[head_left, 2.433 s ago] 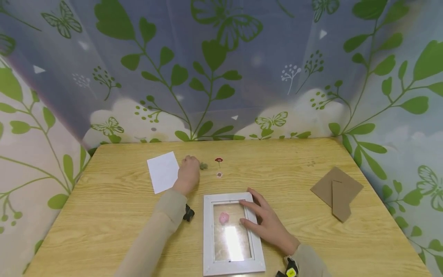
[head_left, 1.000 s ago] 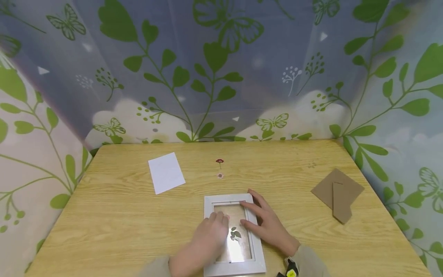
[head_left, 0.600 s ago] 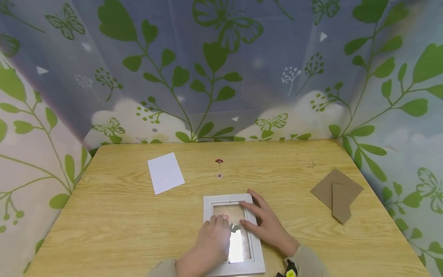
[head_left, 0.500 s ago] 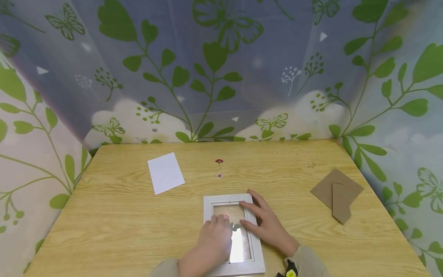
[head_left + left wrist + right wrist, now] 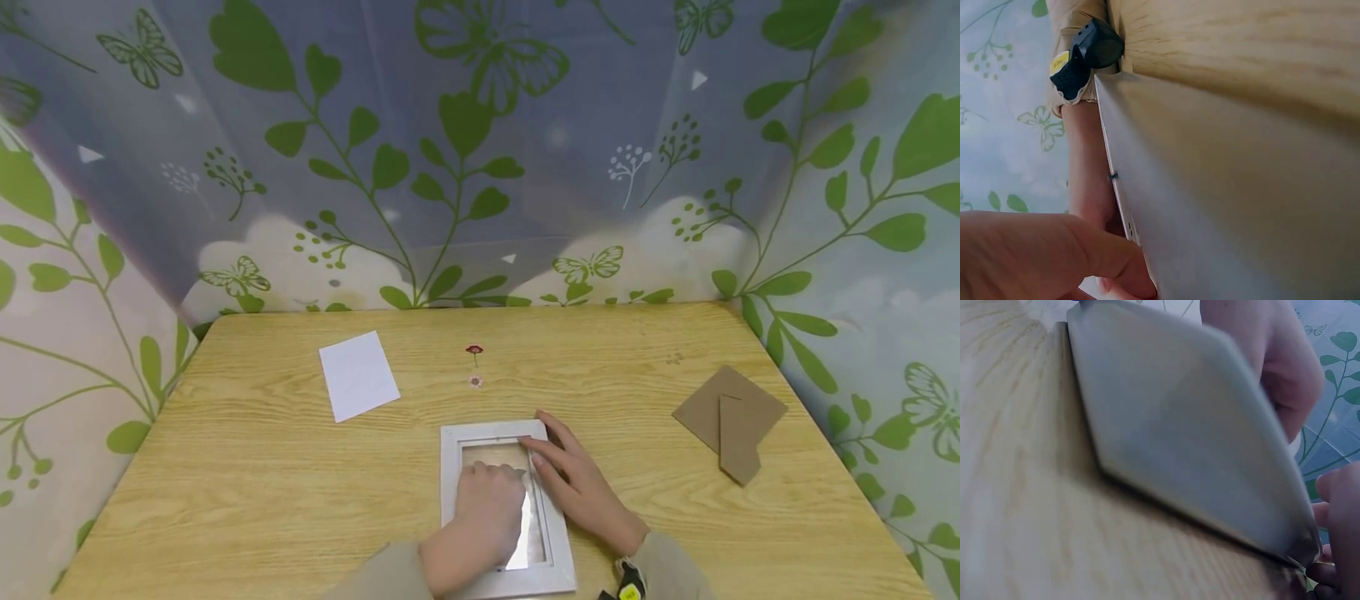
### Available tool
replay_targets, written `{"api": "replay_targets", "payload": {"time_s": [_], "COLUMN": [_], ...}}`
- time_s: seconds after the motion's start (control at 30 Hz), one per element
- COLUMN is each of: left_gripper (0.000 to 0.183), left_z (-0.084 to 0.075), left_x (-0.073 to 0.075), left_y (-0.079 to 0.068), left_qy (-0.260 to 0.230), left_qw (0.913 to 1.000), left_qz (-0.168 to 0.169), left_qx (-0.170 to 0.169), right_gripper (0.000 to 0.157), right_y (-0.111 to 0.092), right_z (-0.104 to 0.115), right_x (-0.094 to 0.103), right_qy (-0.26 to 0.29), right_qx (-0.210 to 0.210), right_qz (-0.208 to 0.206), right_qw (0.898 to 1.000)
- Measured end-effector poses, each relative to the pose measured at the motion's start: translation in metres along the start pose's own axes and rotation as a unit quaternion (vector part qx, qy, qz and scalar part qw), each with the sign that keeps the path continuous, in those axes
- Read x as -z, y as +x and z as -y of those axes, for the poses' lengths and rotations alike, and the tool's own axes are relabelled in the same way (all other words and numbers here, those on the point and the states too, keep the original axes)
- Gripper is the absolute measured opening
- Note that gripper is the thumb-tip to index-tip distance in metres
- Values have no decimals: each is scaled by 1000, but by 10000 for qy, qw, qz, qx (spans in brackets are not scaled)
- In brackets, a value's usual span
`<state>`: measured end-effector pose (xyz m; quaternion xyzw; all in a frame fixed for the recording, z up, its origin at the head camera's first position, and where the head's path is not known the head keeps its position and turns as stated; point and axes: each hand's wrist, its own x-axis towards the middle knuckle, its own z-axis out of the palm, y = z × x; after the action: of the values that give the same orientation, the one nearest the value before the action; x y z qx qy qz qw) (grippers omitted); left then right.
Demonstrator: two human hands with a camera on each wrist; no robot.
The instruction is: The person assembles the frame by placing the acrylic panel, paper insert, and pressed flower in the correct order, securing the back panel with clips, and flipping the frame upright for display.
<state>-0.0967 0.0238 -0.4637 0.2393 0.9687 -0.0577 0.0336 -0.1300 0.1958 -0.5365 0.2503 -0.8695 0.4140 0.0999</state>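
A white picture frame (image 5: 455,454) with a clear pane lies on the table. My left hand (image 5: 489,508) is over the pane, fingertips together, pinching a green leaf sprig (image 5: 520,472); only a leaf tip shows beyond the knuckles. In the left wrist view the left hand (image 5: 1054,256) is beside the frame's raised-looking edge (image 5: 1179,187). My right hand (image 5: 581,487) holds the frame's upper right side, thumb and a finger on top, another finger along the outer edge. The right wrist view shows its fingers (image 5: 1344,528) at a frame corner. The pink flower is hidden under my left hand.
Beyond the frame lie a dark red stemmed flower (image 5: 474,351) and a small pale pink flower (image 5: 476,382). White paper (image 5: 359,377) lies to the left. A brown backing board with a stand leg (image 5: 731,421) sits at the right. Patterned cloth (image 5: 480,167) rises behind the table.
My left hand took the green sprig from beside the paper to the pane. Over the last half second it moved up and right, covering the pink flower. The right thumb shifted slightly upward.
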Motion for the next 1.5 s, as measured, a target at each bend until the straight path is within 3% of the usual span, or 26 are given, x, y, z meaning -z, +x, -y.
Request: {"api": "replay_targets", "payload": {"time_s": [0.17, 0.27, 0.33, 0.4, 0.53, 0.7, 0.8, 1.1, 1.37, 1.5], "left_gripper": [17, 20, 20, 18, 20, 8, 8, 27, 43, 46], "left_z": [-2, 2, 8, 16, 35, 51, 54, 53, 51, 49], "left_x": [0, 2, 3, 6, 6, -4, -12, -23, -20, -20], "left_y": [5, 3, -1, -6, -20, -31, -34, -34, -34, -34], "left_qy": [-61, -341, -623, -881, -761, -530, -541, -380, -1050, -1119], "left_qw": [9999, 9993, 9977, 9943, 9817, 9519, 9408, 9346, 9495, 9519], "left_qz": [35, 97, -36, -326, -1200, -2132, -2345, -2512, -1607, -1436], "left_qx": [-122, -150, -275, -513, -1265, -2135, -2388, -2491, -2482, -2465], "right_gripper": [32, 31, 31, 31, 33, 35, 35, 36, 35, 35], "right_y": [0, 1, 1, 1, 1, 1, 1, 1, 1, 1], "right_z": [1, 0, 1, 1, 2, 0, 0, 0, 1, 0], "right_x": [1, 0, 0, 1, 1, 2, 2, 0, 0, -1], "right_qy": [13, 35, 44, 62, 101, 49, 21, -8, 4, -37], "right_qx": [-15, -24, -37, -51, -8, 46, 100, 183, 203, 239], "right_qz": [8, 41, 56, 66, 76, 65, 29, 31, 11, 10], "right_qw": [10000, 10000, 10000, 9999, 9999, 10000, 9999, 9998, 9998, 9997]}}
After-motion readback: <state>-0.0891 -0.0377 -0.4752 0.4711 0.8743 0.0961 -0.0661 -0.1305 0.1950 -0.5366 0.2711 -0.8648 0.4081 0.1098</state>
